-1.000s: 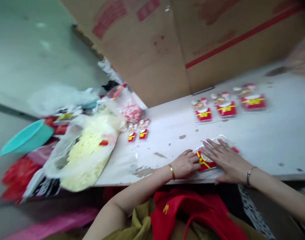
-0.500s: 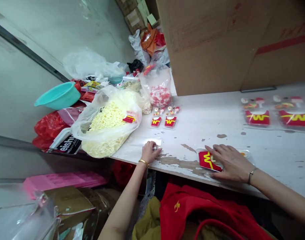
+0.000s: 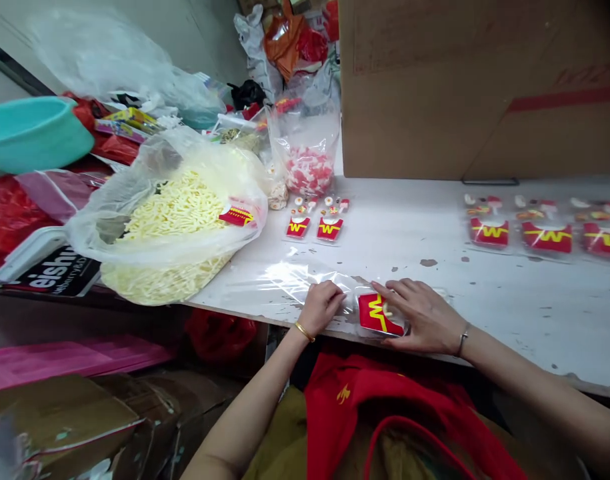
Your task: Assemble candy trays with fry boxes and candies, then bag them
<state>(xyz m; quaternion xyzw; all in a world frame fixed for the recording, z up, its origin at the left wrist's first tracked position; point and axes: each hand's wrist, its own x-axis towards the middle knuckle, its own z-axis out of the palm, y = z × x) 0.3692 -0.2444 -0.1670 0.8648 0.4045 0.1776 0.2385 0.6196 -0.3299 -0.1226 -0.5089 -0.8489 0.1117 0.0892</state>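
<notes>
My left hand [image 3: 323, 308] is at the table's front edge, fingers closed on a clear plastic bag [image 3: 289, 277] that lies flat and shiny behind it. Just to its right, my right hand [image 3: 425, 317] grips a clear plastic tray [image 3: 363, 319] from above, thumb on the near side and fingers on the far side. In the tray's left end sits a red fries carton [image 3: 377, 313] with a yellow W. Pale fry pieces [image 3: 389, 309] show at the carton's mouth. My palm hides much of the tray's right part.
To the left stands a large bag of pale yellow fry pieces [image 3: 175, 207]. Behind are a bag of pink-and-white pieces [image 3: 309, 170] and two filled packs [image 3: 329, 229]. More filled packs [image 3: 545, 237] lie at right, before a big cardboard box [image 3: 435, 93]. A turquoise basin [image 3: 35, 133] is far left.
My right hand has brought the tray left, close to my left hand. My left hand has drawn the clear bag rightward along the table edge. The view has shifted too.
</notes>
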